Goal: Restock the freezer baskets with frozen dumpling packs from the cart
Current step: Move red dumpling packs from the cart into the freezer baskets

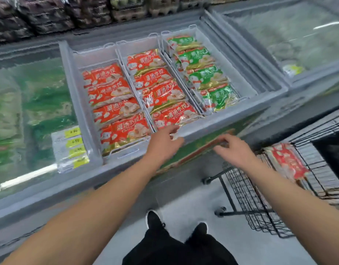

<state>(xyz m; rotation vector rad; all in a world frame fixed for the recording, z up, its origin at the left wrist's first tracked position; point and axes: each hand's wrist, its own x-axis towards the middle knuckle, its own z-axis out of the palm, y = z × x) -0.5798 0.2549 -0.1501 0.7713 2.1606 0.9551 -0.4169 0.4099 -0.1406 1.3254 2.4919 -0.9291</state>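
Note:
The open freezer holds three clear baskets. The left basket (77,104) and the middle basket (138,43) carry rows of red dumpling packs, and the right basket (239,79) carries green packs (207,77). My left hand (165,143) reaches over the freezer's front rim, fingers relaxed, touching the near edge of the front red pack (174,115) in the middle basket. My right hand (235,150) hovers in front of the freezer wall, fingers loosely curled and empty. More red packs (287,161) lie in the black wire cart (249,199) at the right.
A closed glass lid (31,104) covers the freezer section at left, with yellow price tags (74,148) on it. Another glass-topped freezer (291,35) stands at the right. Egg cartons (50,14) line the shelf behind. My feet (176,222) stand on the grey floor.

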